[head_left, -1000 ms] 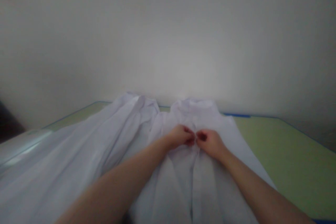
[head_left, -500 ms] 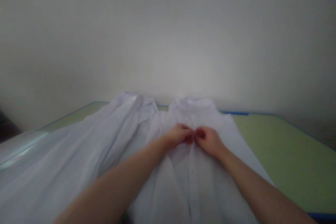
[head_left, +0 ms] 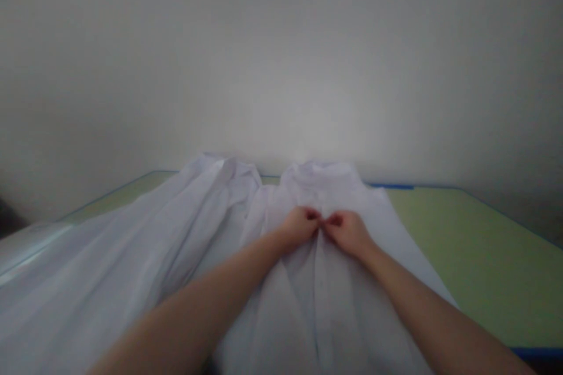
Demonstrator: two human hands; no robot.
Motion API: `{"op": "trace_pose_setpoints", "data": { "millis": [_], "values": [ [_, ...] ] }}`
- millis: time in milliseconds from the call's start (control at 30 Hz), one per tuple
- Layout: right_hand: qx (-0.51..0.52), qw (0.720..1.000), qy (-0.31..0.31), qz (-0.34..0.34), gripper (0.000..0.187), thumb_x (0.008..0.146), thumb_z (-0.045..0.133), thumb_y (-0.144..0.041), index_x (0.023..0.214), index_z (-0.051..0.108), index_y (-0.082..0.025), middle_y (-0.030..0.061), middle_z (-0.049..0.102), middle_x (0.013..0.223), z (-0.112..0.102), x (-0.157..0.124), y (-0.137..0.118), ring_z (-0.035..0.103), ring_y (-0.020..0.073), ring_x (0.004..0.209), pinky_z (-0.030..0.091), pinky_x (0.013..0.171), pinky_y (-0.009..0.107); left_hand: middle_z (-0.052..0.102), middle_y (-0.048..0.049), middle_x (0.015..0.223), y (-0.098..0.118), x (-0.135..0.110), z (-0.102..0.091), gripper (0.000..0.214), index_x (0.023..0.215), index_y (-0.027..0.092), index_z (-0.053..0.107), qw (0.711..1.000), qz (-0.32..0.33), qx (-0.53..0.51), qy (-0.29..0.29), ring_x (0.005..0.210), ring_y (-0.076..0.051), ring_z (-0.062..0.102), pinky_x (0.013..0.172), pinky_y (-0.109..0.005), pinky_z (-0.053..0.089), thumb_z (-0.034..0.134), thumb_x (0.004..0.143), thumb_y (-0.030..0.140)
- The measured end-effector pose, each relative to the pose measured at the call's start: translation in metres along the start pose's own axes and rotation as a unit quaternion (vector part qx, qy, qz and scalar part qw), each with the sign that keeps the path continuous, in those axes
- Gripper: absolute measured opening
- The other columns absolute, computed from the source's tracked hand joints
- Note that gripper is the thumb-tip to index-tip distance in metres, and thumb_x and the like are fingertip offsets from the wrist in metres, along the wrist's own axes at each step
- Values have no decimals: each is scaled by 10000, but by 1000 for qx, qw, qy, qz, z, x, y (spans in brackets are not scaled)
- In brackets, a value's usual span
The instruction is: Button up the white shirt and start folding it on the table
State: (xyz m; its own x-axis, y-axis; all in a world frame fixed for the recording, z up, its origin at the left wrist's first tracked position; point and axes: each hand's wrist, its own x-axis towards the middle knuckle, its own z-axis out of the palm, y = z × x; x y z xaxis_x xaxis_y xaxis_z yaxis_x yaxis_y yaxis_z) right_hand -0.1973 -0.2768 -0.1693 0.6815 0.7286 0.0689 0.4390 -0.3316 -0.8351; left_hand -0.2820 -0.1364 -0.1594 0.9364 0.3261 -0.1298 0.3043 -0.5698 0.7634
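Observation:
A white buttoned garment with a collar, like a shirt or coat (head_left: 338, 299), lies face up in front of me, its collar toward the wall. Along its front placket, below the collar, my left hand (head_left: 301, 225) and my right hand (head_left: 349, 231) meet fingertip to fingertip. Both are closed in a pinch on the placket's cloth. Whether a button sits between the fingers is too blurred to tell. To the left, a second white garment (head_left: 145, 240) is spread with loose folds, near my left forearm.
The garments rest on a green table mat (head_left: 479, 258) with blue edging. A pale wall (head_left: 281, 58) rises directly behind the far edge. At the left, a shiny, whitish surface (head_left: 35, 252) catches light.
My hands stay at the same spot on the placket; the left fingers have curled a little more. The whole view has shifted slightly.

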Motion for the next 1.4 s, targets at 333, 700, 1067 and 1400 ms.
{"op": "trace_pose_setpoints", "data": {
  "millis": [333, 700, 1067, 1400],
  "values": [
    [123, 989, -25, 82, 98, 650, 532, -212, 579, 569, -155, -10, 550, 468, -2, 2, -3, 479, 89, 438, 350, 458, 201, 624, -39, 650, 11, -1, 0, 213, 730, 138, 646, 998, -10, 62, 31, 624, -131, 536, 549, -215, 358, 498, 743, 290],
    [298, 947, -59, 109, 96, 675, 509, -244, 639, 469, -164, -44, 464, 473, -2, 1, 5, 423, 70, 398, 271, 390, 192, 607, -14, 591, 16, -12, -27, 192, 808, 130, 642, 988, 2, 7, -154, 477, -100, 508, 480, -207, 361, 556, 686, 250],
    [14, 992, -117, 40, 151, 686, 541, -218, 818, 516, -150, -7, 572, 620, -13, 3, -5, 496, 88, 539, 333, 510, 192, 604, 16, 619, 66, -70, -28, 344, 829, 215, 646, 932, 116, 232, -255, 477, -108, 477, 460, -216, 303, 732, 511, 312],
    [-159, 975, -127, -94, 129, 679, 554, -291, 683, 589, -167, 13, 601, 635, -36, -67, -46, 484, 104, 571, 263, 512, 217, 656, -86, 791, 69, -94, -5, 230, 809, 185, 668, 921, 161, 330, -130, 720, -233, 602, 598, -286, 399, 534, 676, 315]
  ]
}}
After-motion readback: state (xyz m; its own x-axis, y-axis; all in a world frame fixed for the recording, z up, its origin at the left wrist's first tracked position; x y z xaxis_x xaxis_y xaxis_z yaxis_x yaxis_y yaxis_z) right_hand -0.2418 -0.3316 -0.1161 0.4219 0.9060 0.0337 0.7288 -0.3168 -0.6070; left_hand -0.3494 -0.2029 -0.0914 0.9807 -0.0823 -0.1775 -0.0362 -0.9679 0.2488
